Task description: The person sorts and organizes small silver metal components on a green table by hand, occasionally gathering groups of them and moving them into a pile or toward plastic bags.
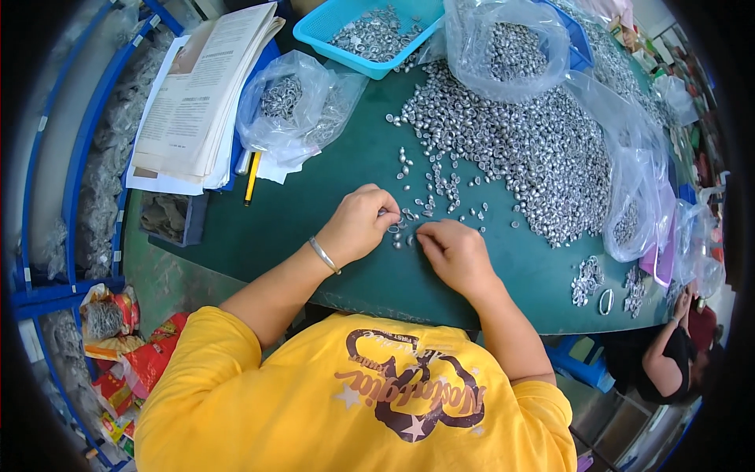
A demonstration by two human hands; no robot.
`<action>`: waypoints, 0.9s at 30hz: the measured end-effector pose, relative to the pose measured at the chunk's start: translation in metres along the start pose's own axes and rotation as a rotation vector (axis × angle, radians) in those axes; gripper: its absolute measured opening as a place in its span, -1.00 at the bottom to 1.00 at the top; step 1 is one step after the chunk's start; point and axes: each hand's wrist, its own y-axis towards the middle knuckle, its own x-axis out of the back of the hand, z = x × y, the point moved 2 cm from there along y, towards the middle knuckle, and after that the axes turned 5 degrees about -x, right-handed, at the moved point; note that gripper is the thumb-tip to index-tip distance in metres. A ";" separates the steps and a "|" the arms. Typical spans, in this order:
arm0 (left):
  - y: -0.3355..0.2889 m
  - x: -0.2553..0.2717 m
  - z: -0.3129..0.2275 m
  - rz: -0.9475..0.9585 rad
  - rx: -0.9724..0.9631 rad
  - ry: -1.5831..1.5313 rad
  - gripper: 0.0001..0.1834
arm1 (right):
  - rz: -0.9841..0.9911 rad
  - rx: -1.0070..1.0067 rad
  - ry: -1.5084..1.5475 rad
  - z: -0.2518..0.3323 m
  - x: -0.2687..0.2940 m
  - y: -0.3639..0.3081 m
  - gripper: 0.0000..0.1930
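Note:
My left hand point(362, 222), with a silver bangle point(323, 255) at the wrist, is closed in a pinch over the green tabletop point(259, 248). A small shiny silver metal piece point(382, 212) shows between its thumb and fingers. Just to the right, my right hand point(458, 253) has its thumb and fingers pressed together near the table surface; whatever they hold is hidden. Between the two hands lie several loose silver pieces point(397, 237), some domed and some like open rings. More of them trail from my fingertips toward a large heap of silver pieces point(523, 145).
A light-blue basket point(318, 43) and clear bags of metal pieces point(287, 118) stand at the back. Stacked papers point(193, 102) and a yellow pen-like tool point(252, 178) lie left. Silver chain-like clusters point(586, 281) lie right. Another person point(668, 354) sits at the far right.

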 end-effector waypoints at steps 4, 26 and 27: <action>-0.002 0.000 0.000 0.006 0.011 -0.063 -0.91 | -0.025 -0.227 0.189 -0.008 0.013 0.003 -0.91; -0.013 0.009 -0.002 0.143 0.003 -0.163 -0.90 | -0.090 0.209 -0.021 -0.001 -0.003 0.014 -0.93; -0.015 0.007 -0.003 0.134 -0.111 -0.082 -0.90 | 0.045 -0.047 0.367 -0.009 0.001 0.013 -0.93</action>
